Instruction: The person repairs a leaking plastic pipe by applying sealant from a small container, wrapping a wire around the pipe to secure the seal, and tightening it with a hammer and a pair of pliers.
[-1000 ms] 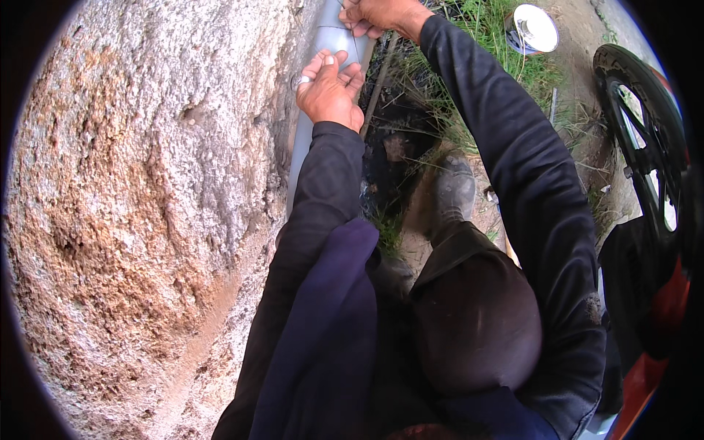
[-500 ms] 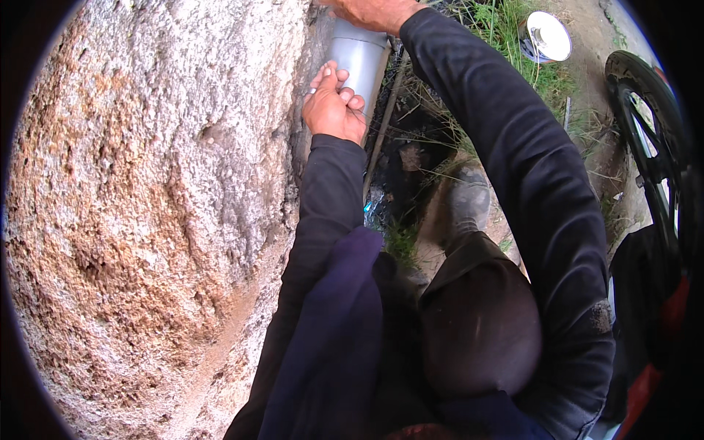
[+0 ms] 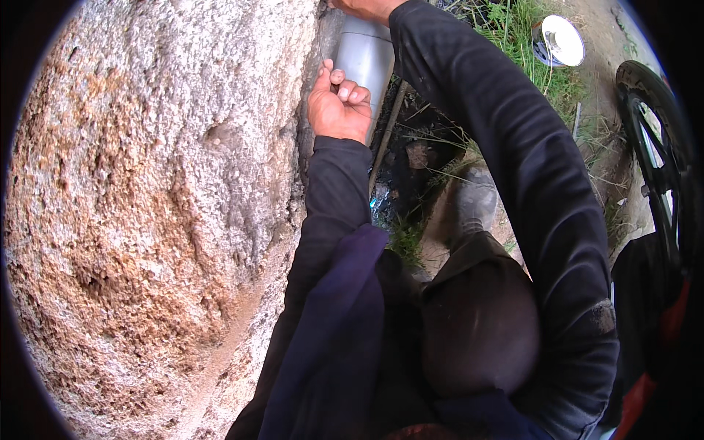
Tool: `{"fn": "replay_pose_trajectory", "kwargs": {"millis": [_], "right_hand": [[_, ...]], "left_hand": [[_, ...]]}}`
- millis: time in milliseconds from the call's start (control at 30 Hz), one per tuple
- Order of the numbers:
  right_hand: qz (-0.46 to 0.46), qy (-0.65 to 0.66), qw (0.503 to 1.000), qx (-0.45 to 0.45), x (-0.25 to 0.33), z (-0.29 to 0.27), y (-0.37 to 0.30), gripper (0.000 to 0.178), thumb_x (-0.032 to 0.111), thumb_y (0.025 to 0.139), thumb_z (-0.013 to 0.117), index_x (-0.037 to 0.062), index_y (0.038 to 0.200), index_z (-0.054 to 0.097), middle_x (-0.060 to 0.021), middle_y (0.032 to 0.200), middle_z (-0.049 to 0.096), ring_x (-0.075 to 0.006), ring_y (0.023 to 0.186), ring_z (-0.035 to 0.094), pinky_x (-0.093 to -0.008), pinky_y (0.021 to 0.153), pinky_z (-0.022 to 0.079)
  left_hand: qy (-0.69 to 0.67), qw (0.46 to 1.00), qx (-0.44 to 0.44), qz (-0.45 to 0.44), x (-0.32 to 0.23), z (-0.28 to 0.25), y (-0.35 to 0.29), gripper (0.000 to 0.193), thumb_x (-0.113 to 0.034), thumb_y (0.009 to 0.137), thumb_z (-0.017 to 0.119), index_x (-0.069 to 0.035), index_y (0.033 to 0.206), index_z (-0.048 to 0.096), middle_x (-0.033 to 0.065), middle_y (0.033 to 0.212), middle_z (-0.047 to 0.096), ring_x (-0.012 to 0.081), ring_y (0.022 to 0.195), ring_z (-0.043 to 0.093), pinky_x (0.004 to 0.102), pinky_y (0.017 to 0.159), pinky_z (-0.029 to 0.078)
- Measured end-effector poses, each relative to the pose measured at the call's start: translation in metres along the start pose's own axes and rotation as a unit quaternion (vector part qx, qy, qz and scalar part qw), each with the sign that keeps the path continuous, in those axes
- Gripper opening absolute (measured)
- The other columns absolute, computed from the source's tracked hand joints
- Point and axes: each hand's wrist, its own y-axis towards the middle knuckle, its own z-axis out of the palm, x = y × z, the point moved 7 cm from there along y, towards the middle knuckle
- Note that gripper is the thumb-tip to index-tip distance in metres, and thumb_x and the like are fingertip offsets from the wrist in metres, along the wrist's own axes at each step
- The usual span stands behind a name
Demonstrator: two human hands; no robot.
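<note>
The pipe (image 3: 361,55), grey and smooth, is seen lying along the right edge of the wall (image 3: 147,183), with a dark seam (image 3: 364,34) running across it near the upper limit of the view. The left hand (image 3: 339,110) is held over the pipe's left edge, palm upward; whether the pipe is touched cannot be told. A thin strand (image 3: 320,50) is pinched between thumb and forefinger, its visible length rising beside the wall, while the other fingers are curled toward the palm. The right hand (image 3: 367,6) is placed across the pipe above the seam and is cut off by the upper limit of the view; whether its fingers are spread or pressed together cannot be told.

To the right of the pipe, a stick (image 3: 389,132) is set along the left edge of the dark ditch (image 3: 396,165). A boot (image 3: 475,198) is planted on the ground by the ditch's right edge. Beyond the right sleeve (image 3: 506,117), grass (image 3: 506,33) is bordered by the path (image 3: 607,44), at whose left edge a tin (image 3: 563,40) is found, its white round end uppermost. A black wheel (image 3: 655,139) is shown at the path's right edge.
</note>
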Motion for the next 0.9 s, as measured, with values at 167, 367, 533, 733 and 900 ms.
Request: {"fn": "replay_pose_trajectory", "kwargs": {"millis": [167,367,533,733,900], "right_hand": [[-0.023,-0.017,0.998,-0.053,0.011,-0.001,-0.011,0.022,0.017,0.078,0.058,0.0102,0.06,0.068,-0.0147,0.06,0.064,-0.0309,0.065,0.067,-0.0442,0.063,0.05],[-0.04,-0.024,0.996,-0.07,0.031,-0.019,-0.042,0.016,0.016,0.077,0.058,0.0111,0.066,0.069,-0.0126,0.071,0.068,-0.029,0.076,0.064,-0.0457,0.074,0.044],[-0.007,-0.017,0.999,-0.03,0.031,-0.02,-0.04,0.014,0.016,0.077,0.058,0.01,0.07,0.069,-0.0115,0.077,0.068,-0.0288,0.084,0.063,-0.0466,0.079,0.043],[-0.115,0.013,0.993,0.0,0.03,-0.019,-0.028,0.015,0.02,0.076,0.06,0.0096,0.069,0.068,-0.0133,0.075,0.067,-0.0332,0.076,0.064,-0.0479,0.075,0.046],[-0.119,-0.018,0.991,-0.058,0.011,-0.004,-0.006,0.016,0.021,0.076,0.061,0.0108,0.065,0.066,-0.0139,0.069,0.067,-0.0316,0.07,0.066,-0.0458,0.063,0.05]], "left_hand": [[0.085,0.992,-0.065,0.06,-0.002,-0.005,-0.02,0.013,-0.019,0.106,0.048,-0.011,0.107,0.058,-0.002,0.073,0.052,0.0085,0.051,0.044,0.0266,0.045,0.039],[0.251,0.954,-0.137,0.087,-0.006,-0.007,-0.041,0.019,-0.008,0.102,0.05,-0.008,0.12,0.056,0.0066,0.091,0.064,0.0091,0.056,0.046,0.0251,0.048,0.044],[0.188,0.966,-0.163,0.062,-0.009,-0.016,-0.032,0.025,-0.006,0.102,0.047,-0.008,0.126,0.055,0.007,0.083,0.063,0.0081,0.051,0.045,0.0241,0.043,0.038],[0.237,0.953,-0.167,0.088,-0.012,-0.011,-0.038,0.025,-0.005,0.102,0.047,-0.003,0.126,0.055,0.0108,0.083,0.064,0.0096,0.047,0.046,0.0259,0.04,0.039],[0.269,0.946,-0.15,0.103,-0.009,-0.01,-0.04,0.023,-0.002,0.101,0.048,0.003,0.123,0.055,0.014,0.082,0.065,0.0107,0.042,0.046,0.0281,0.037,0.039]]}}
